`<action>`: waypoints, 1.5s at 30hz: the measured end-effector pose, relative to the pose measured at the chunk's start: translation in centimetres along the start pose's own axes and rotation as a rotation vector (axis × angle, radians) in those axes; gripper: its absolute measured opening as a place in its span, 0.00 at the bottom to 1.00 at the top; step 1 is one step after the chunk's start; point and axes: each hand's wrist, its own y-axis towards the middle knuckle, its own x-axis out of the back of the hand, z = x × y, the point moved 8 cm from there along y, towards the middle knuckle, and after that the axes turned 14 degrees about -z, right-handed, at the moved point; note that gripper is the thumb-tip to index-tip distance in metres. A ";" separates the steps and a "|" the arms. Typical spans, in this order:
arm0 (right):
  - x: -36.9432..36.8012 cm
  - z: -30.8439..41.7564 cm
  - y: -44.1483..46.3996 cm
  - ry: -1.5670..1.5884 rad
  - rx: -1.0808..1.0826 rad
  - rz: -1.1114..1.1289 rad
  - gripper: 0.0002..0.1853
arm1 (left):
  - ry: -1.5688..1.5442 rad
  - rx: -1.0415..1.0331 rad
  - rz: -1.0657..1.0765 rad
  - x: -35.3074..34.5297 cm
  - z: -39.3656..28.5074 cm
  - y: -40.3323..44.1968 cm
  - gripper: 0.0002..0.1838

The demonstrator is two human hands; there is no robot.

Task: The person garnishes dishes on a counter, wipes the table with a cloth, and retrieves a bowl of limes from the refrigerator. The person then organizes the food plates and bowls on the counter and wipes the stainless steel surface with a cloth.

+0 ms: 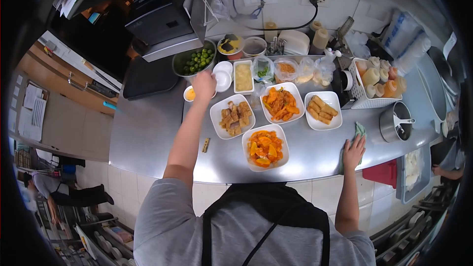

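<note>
My left hand [203, 86] reaches over small white saucers, one holding orange sauce [189, 94], just in front of a metal bowl of small green limes [197, 62]. Its fingers look curled downward; whatever they hold is hidden. My right hand [354, 152] presses a green cloth [361, 129] onto the steel counter near its front edge. Between my arms stand white dishes: browned meat chunks [235, 117], an orange-sauced dish with peppers [282, 103], fried rolls [321, 110], and orange-glazed pieces with orange slices [265, 148].
A wooden clothespin [206, 145] lies beside my left forearm. A white basket of sauce bottles [377, 81] and a metal pot [395, 122] stand at right. Behind the dishes are stacked white saucers [223, 75] and bagged ingredients [286, 68]. Another person [54, 189] is at far left.
</note>
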 end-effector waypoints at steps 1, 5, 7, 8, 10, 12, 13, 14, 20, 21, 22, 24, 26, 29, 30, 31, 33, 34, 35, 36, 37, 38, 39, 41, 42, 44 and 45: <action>-0.2 0.0 0.1 0.004 0.007 0.003 0.29 | -0.038 0.097 -0.016 0.2 0.6 1.3 0.08; -0.1 0.0 -0.2 0.008 0.012 -0.013 0.30 | -0.140 0.530 0.217 -4.3 4.3 3.2 0.12; 0.1 -0.1 -0.1 0.016 0.011 -0.021 0.30 | -0.098 0.502 0.171 -4.8 4.5 2.6 0.13; 0.0 0.0 0.0 0.010 0.012 -0.014 0.30 | -0.059 0.473 0.125 -3.9 4.0 2.3 0.14; -0.2 -0.3 -0.1 0.004 0.021 -0.003 0.30 | -0.083 0.474 0.093 -1.6 4.9 0.7 0.15; -0.2 -0.3 0.0 -0.021 0.036 -0.013 0.31 | -0.051 0.477 0.100 0.7 7.5 -1.9 0.15; 0.2 -0.2 0.3 -0.020 0.038 -0.014 0.31 | -0.001 0.479 0.136 1.6 9.1 -3.5 0.15; 0.7 -0.1 0.7 -0.020 0.012 -0.008 0.30 | 0.029 0.411 0.259 1.9 10.2 -5.7 0.15; -3.4 -2.1 4.4 0.105 0.007 -0.142 0.25 | 0.108 0.134 0.678 -1.3 15.9 -20.2 0.23; -2.6 -0.8 4.8 0.177 0.086 -0.121 0.23 | 0.058 0.163 0.651 -0.5 14.5 -21.0 0.21; -2.1 0.5 5.1 0.209 0.146 -0.027 0.21 | 0.038 0.240 0.569 -0.2 14.3 -21.3 0.20; -0.4 3.2 3.2 0.391 0.385 -0.006 0.19 | 0.009 0.340 0.474 -0.7 15.5 -21.6 0.18; 0.4 5.2 -0.3 0.475 0.598 0.002 0.20 | -0.001 0.368 0.395 -1.3 16.3 -20.7 0.17; 2.2 6.4 -8.3 0.679 0.791 0.125 0.25 | -0.021 0.353 0.273 -0.7 17.1 -18.5 0.16; 4.7 6.5 -9.8 0.801 0.773 0.162 0.25 | -0.028 0.345 0.210 -0.4 17.4 -17.5 0.16; 8.0 6.5 -10.9 0.923 0.756 0.200 0.25 | -0.044 0.336 0.207 -0.4 17.7 -16.8 0.16; 9.5 5.4 -12.5 1.073 0.628 0.478 0.24 | -0.083 0.436 0.174 -0.3 18.6 -15.6 0.15; 9.2 4.4 -11.2 1.178 0.455 0.536 0.23 | -0.095 0.429 0.171 -0.3 18.4 -14.9 0.15; 8.3 2.5 -9.0 1.177 0.234 0.595 0.23 | -0.115 0.432 0.142 0.3 18.0 -14.2 0.14; 7.8 0.1 -5.7 1.094 0.085 0.402 0.21 | -0.132 0.435 0.115 1.3 17.5 -13.5 0.13; 6.7 -2.9 -2.1 1.027 -0.054 0.208 0.20 | -0.136 0.430 0.113 2.5 16.1 -12.9 0.13; 6.8 -5.6 1.1 1.007 -0.234 0.042 0.18 | -0.246 0.454 0.132 3.6 13.8 -12.2 0.12; 6.4 -7.4 3.9 0.924 -0.230 -0.014 0.17 | -0.356 0.477 0.149 4.3 11.8 -11.6 0.11; 2.8 -10.4 6.8 0.849 -0.222 -0.078 0.16 | -0.533 0.503 0.183 4.7 8.9 -10.5 0.10; -1.0 -11.6 7.4 0.632 -0.180 -0.166 0.15 | -0.703 0.529 0.228 4.5 7.3 -10.3 0.09; -1.8 -10.1 7.0 0.198 -0.071 -0.248 0.17 | -0.730 0.482 0.219 4.8 4.2 -9.8 0.09; -2.9 -8.7 6.7 0.274 -0.036 -0.201 0.17 | -0.753 0.432 0.222 5.1 2.5 -9.5 0.09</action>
